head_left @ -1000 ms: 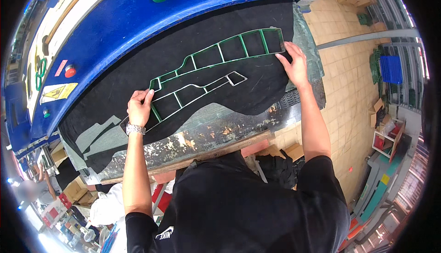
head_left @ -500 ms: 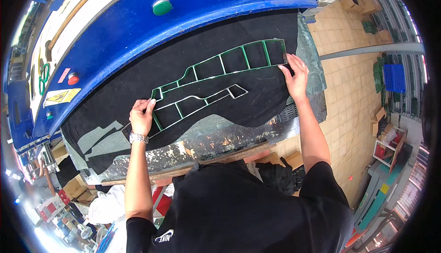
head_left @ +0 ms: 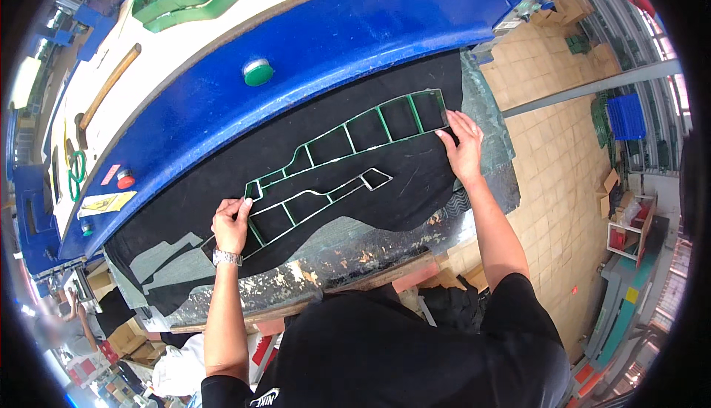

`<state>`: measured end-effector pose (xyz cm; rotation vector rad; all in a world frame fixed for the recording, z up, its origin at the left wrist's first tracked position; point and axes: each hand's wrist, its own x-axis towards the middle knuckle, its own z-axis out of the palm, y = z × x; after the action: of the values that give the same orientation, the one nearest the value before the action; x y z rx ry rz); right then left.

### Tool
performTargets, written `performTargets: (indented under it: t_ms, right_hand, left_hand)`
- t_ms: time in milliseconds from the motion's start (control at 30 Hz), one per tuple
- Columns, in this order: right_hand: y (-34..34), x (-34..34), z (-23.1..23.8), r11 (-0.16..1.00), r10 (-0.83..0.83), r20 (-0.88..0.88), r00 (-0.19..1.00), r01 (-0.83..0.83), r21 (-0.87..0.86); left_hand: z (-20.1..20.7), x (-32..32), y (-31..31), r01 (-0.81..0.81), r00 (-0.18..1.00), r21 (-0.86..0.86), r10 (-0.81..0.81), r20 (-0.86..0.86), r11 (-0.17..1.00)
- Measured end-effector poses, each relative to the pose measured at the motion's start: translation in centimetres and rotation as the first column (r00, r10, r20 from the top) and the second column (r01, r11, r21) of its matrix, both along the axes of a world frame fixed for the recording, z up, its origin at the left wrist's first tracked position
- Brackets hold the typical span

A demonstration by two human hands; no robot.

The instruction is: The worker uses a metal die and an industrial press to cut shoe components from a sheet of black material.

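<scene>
A long, green-edged cutting die with several crossbars lies on black sheet material, perhaps leather. My left hand, with a metal watch at its wrist, pinches the die's narrow left end. At the wide right end, my right hand grips the die between thumb and fingers. A second, smaller cutting die sits just below the first, nearer to me, its left end partly hidden by my left hand.
A blue machine beam with a green button curves beyond the sheet. On top are a hammer and another green die. The worn cutting board shows along the near side. A person is at far left.
The view has tilted, so the sheet, dies and my hands sit lower in the picture and more of the machine's top shows. Both hands stay on the larger die.
</scene>
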<state>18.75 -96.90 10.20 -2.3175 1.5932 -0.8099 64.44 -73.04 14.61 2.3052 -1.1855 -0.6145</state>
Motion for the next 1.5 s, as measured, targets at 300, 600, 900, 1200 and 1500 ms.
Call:
performTargets:
  t_ms: [300,600,900,1200,1500]
  right_hand:
    - [0.2,-0.4,0.2,0.998,0.019,0.032,0.999,-0.017,-0.063]
    - [0.6,-0.7,-0.1,0.99,0.024,0.059,0.998,-0.016,-0.137]
    - [0.5,-0.7,-0.3,0.992,0.01,0.039,0.999,-0.006,-0.124]
    - [0.4,-0.5,0.3,0.993,0.01,0.04,0.999,-0.005,-0.114]
    - [0.7,-0.6,0.5,0.997,0.035,0.014,0.999,-0.035,-0.064]
  left_hand:
    - [0.0,-1.3,1.5,0.089,0.977,-0.034,-0.081,0.195,0.995]
    - [-0.2,-1.4,1.9,0.085,0.961,-0.007,-0.08,0.265,0.996]
    - [-0.2,-1.6,1.7,0.075,0.959,-0.001,-0.072,0.274,0.997]
    - [-0.1,-1.6,1.4,0.087,0.961,-0.014,-0.08,0.264,0.996]
    - [1.0,-0.6,0.2,0.001,0.999,-0.055,0.002,0.053,0.999]
